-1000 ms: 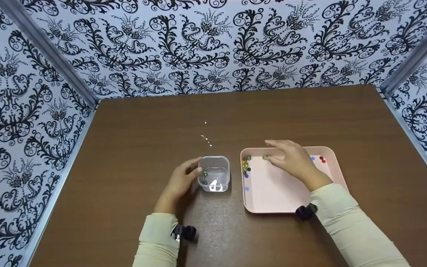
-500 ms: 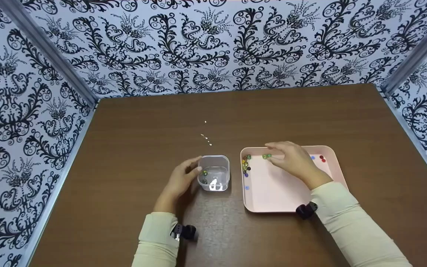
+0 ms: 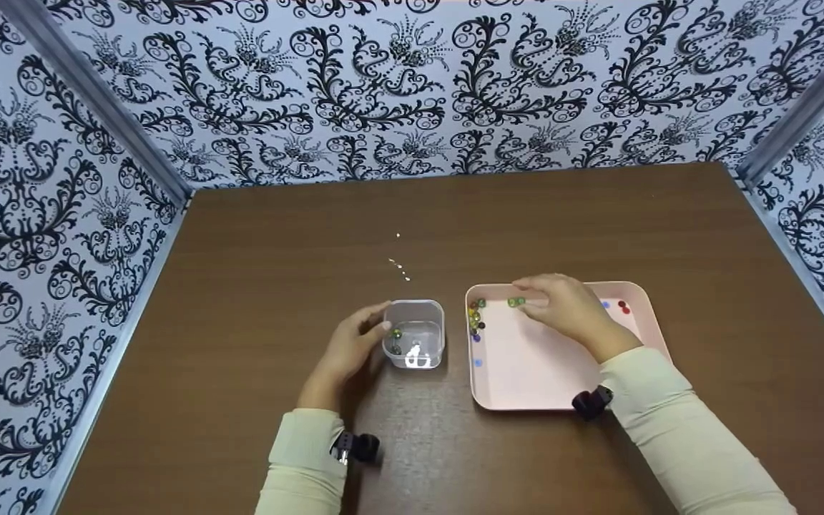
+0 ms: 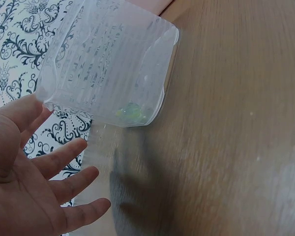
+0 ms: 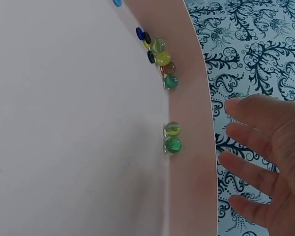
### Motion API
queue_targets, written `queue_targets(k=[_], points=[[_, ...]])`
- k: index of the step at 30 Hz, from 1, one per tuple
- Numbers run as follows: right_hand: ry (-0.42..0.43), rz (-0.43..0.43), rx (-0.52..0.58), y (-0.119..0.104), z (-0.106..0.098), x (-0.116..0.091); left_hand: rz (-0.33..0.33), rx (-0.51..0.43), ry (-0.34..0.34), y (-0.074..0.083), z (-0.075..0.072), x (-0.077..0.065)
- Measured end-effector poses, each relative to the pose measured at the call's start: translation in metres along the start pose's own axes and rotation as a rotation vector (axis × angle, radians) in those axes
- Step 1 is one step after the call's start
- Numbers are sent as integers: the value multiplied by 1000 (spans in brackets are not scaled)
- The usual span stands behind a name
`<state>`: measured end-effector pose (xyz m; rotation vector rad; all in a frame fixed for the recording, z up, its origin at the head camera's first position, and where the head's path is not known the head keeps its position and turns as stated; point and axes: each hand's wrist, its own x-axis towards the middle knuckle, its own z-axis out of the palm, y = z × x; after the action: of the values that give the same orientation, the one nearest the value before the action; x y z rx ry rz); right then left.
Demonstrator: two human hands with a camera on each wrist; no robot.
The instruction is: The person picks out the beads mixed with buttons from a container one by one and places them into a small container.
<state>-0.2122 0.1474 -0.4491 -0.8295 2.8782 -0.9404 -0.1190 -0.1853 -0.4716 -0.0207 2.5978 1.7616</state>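
My left hand (image 3: 346,348) is at the left rim of a small clear plastic container (image 3: 415,315), thumb and forefinger pinching its corner. The other fingers (image 4: 71,184) spread away in the left wrist view. A couple of glass marbles (image 4: 130,113) lie in the container. My right hand (image 3: 569,309) hovers over the far side of a pink tray (image 3: 526,365), thumb and fingers apart, holding nothing. Just by its thumb, a yellow-green marble (image 5: 172,129) and a green marble (image 5: 173,145) sit side by side against the tray wall.
Several mixed marbles (image 3: 474,318) line the tray's left side. Flat blue and red pieces (image 3: 624,307) lie near the far right corner, and a light blue one (image 3: 478,363) is at the left wall. Patterned panels (image 3: 412,93) enclose the brown table (image 3: 297,236).
The green marble has come out from by my right hand and now sits next to the yellow-green one. The right hand has shifted slightly; my left hand and the container stay put.
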Motion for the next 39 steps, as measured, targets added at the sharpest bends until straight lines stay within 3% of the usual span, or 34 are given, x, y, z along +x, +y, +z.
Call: queue_targets(k=[3, 7, 9, 39], points=[[-15, 3, -1, 2, 1, 0, -11, -5, 6, 10, -1, -4], [-36, 13, -14, 4, 2, 0, -17, -5, 5, 10, -1, -3], [-45, 24, -28, 4, 2, 0, -22, -1, 4, -1, 0, 0], [-126, -2, -129, 11, 8, 6, -27, 20, 4, -1, 0, 2]])
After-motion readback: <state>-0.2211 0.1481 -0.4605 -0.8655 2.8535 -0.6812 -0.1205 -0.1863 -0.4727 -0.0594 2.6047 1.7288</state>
